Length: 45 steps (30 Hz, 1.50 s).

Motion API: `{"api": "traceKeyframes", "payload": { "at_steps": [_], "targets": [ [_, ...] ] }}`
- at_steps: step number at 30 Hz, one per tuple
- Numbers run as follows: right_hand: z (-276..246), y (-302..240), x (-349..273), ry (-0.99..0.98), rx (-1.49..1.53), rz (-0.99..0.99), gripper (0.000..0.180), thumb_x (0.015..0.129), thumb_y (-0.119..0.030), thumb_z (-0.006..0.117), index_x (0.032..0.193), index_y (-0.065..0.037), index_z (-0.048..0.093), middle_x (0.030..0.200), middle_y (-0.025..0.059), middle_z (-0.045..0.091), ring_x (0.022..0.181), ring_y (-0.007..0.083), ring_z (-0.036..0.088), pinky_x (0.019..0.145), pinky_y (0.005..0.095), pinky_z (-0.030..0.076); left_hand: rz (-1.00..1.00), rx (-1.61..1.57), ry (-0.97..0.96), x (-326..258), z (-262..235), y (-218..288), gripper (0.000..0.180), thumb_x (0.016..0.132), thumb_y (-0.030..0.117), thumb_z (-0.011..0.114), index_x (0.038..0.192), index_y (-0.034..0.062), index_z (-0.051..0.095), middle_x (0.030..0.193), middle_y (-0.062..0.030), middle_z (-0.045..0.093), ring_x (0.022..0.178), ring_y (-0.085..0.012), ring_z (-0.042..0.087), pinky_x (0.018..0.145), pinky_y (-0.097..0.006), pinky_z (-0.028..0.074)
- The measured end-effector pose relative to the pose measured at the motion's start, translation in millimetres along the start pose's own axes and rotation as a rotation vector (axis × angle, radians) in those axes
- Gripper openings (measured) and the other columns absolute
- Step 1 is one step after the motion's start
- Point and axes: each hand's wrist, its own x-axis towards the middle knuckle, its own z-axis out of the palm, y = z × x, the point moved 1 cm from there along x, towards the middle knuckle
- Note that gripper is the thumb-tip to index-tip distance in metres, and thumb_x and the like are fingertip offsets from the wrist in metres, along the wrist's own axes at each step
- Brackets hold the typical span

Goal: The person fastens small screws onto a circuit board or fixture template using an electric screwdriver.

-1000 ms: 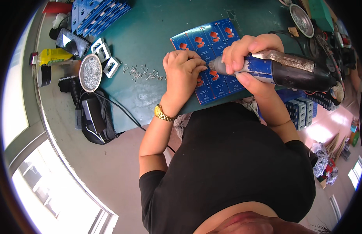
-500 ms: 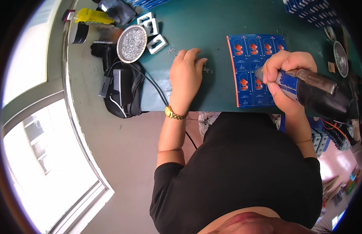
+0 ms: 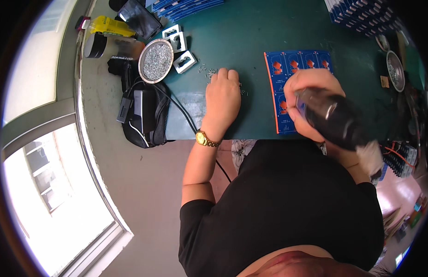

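Observation:
My right hand (image 3: 312, 87) is wrapped round a black, worn power screwdriver (image 3: 336, 117). It is over the middle of a blue printed panel (image 3: 277, 76) with an orange edge and repeated orange pictures. My hand and the tool hide the screwdriver's tip and much of the panel. On the green table, my left hand (image 3: 223, 99) rests with fingers bent down and drawn together among small loose screws (image 3: 211, 73). Its fingertips and thumb are hidden, so what they pinch cannot be made out. A gold watch (image 3: 207, 139) circles my left wrist.
Left of my left hand stand a round dish of screws (image 3: 156, 61) and several white frame-like pieces (image 3: 184, 61). A black bag (image 3: 161, 113) with a cable sits at the table's left edge. Stacked blue panels (image 3: 188, 5) lie at the back. A metal dish (image 3: 395, 71) is at the right.
My right hand and screwdriver have moved left over the panel, and the tool's angle has changed. My left fingers have drawn together, with the thumb now out of sight. The whole view has shifted slightly.

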Motion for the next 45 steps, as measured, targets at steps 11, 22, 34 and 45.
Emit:
{"api": "traceKeyframes", "payload": {
  "at_steps": [11, 22, 34, 45],
  "targets": [
    [-60, 2, -48, 0.245, 0.484, -0.246, 0.044, 0.070, 0.006, 0.066, 0.109, -0.005, 0.047, 0.075, 0.0091, 0.056, 0.064, 0.0167, 0.056, 0.059, 0.0305, 0.048, -0.104, -0.280, 0.095, 1, -3, -11, 0.011, 0.080, 0.001, 0.064, 0.088, 0.0005, 0.056, 0.084, -0.0174, 0.058, 0.071, -0.0359, 0.059, 0.064, -0.042, 0.048],
    [-113, -41, -118, 0.648, -0.035, -0.365, 0.053, 0.074, 0.007, 0.060, 0.123, -0.004, 0.042, 0.082, 0.0129, 0.056, 0.073, 0.0220, 0.055, 0.070, 0.0429, 0.045, 0.079, -0.114, -0.108, 4, -4, 11, 0.010, 0.080, 0.001, 0.066, 0.088, -0.0001, 0.061, 0.083, -0.0124, 0.056, 0.074, -0.0256, 0.058, 0.068, -0.035, 0.047],
    [-92, -42, -132, 0.720, 0.091, -0.274, 0.047, 0.077, 0.005, 0.065, 0.117, -0.006, 0.042, 0.086, 0.0105, 0.058, 0.074, 0.0209, 0.057, 0.072, 0.0406, 0.049, 0.222, -0.644, 0.051, 28, 18, 126, 0.010, 0.084, -0.004, 0.063, 0.091, 0.0019, 0.067, 0.080, -0.0079, 0.068, 0.070, -0.0156, 0.067, 0.075, -0.029, 0.052],
    [-84, -34, -136, 0.732, 0.174, -0.216, 0.049, 0.076, 0.007, 0.065, 0.117, -0.006, 0.042, 0.084, 0.0102, 0.057, 0.074, 0.0190, 0.059, 0.072, 0.0372, 0.051, 0.430, -0.505, -0.015, 18, 38, 161, 0.012, 0.074, 0.005, 0.072, 0.085, 0.0067, 0.068, 0.094, -0.0022, 0.065, 0.089, -0.0212, 0.060, 0.084, -0.037, 0.041]
  ]
}}
